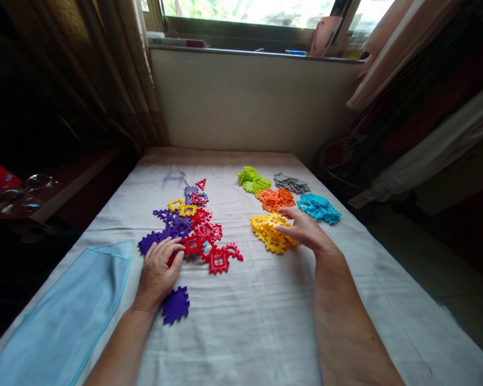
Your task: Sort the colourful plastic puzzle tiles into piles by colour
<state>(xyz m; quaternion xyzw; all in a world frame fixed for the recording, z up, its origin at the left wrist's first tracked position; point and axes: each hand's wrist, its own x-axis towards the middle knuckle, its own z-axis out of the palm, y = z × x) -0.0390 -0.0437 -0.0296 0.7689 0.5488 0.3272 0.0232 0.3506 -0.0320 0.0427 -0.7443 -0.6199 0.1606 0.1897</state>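
My left hand (160,272) rests on the near edge of the mixed heap, its fingers over purple pieces (173,224) and red pieces (206,231); a red bit shows under the fingers. Nearer me lies a single purple square (176,305). Two yellow frames (188,210) sit on the heap's far side. At the right, my right hand (304,228) is at the pile of yellow pieces (270,231), thumb and fingers apart at its right side. Behind that pile are orange pieces (275,199), lime green pieces (253,181), grey pieces (292,183) and blue pieces (320,208).
A light blue cloth (64,316) lies along the left of the white sheet (245,332). Beyond the far edge stands a pale wall panel (249,102) beneath a window. Curtains (116,69) hang at the left, clothes (422,80) at the right.
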